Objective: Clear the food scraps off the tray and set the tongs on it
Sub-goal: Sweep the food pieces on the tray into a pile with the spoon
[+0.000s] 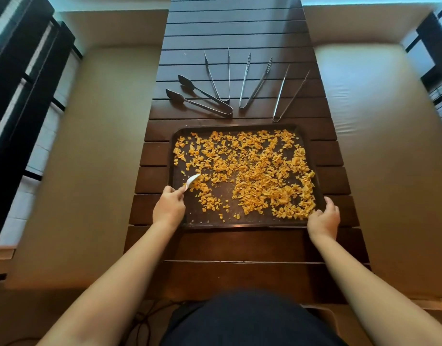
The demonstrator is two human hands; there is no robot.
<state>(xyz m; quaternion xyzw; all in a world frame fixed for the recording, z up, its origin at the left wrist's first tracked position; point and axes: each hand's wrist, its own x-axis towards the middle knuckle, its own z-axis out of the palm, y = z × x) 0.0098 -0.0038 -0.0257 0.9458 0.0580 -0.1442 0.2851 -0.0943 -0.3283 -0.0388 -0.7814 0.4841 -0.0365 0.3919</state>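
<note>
A dark brown tray (pixel 240 224) lies on the slatted wooden table, covered with orange food scraps (pixel 255 171). My left hand (pixel 168 207) holds a small white scraper (pixel 192 181) whose tip touches the scraps at the tray's near left. My right hand (pixel 323 219) grips the tray's near right corner. Beyond the tray lie several metal tongs: a spoon-tipped pair (pixel 200 98), a thin pair (pixel 218 77), another (pixel 255 82) and a long pair (pixel 290 94).
The dark wooden table (pixel 240 245) runs away from me between two beige cushioned benches (pixel 77 171) (pixel 389 158). Dark window frames stand at the far left and right. Cables lie on the floor near my body.
</note>
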